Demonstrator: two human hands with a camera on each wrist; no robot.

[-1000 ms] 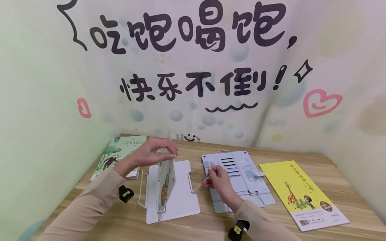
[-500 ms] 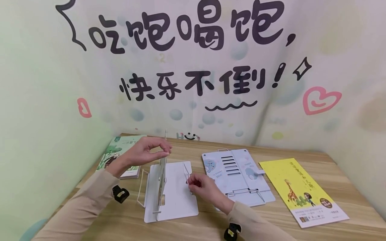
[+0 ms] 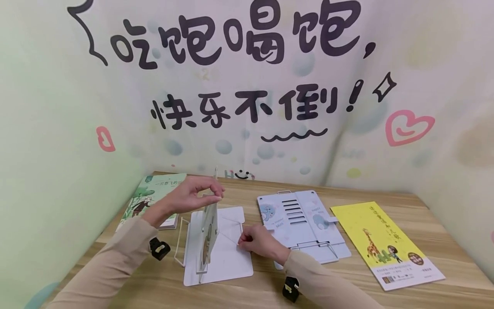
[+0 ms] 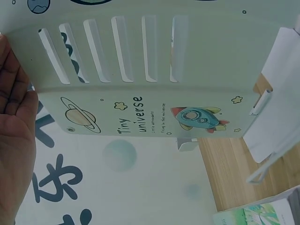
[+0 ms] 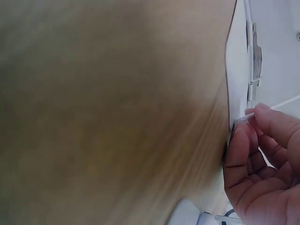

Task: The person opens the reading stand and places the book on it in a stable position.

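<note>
A white metal book stand lies partly unfolded, its base plate [image 3: 231,262] flat and its slotted panel [image 3: 209,236] standing nearly upright. In the left wrist view the panel [image 4: 140,110] shows a planet, a rocket and "Tiny universe". My left hand [image 3: 189,197] pinches the panel's upper edge between thumb and fingers. At the base plate's right edge, my right hand [image 3: 259,241] pinches a thin wire support [image 3: 228,236], which slants toward the panel. Up close, the right hand [image 5: 265,173] holds the wire [image 5: 287,101] between thumb and forefinger.
A second, folded book stand [image 3: 305,234] lies right of the right hand. Beyond it is a yellow book [image 3: 380,240]. A green book [image 3: 154,189] rests behind the left forearm. Another wire loop [image 3: 180,244] sticks out left of the base plate. A printed curtain [image 3: 247,159] closes off the back.
My right hand has moved left and slightly down with the wire support, swinging it from over the second stand across the base plate. My left hand stays at the panel's upper edge.
</note>
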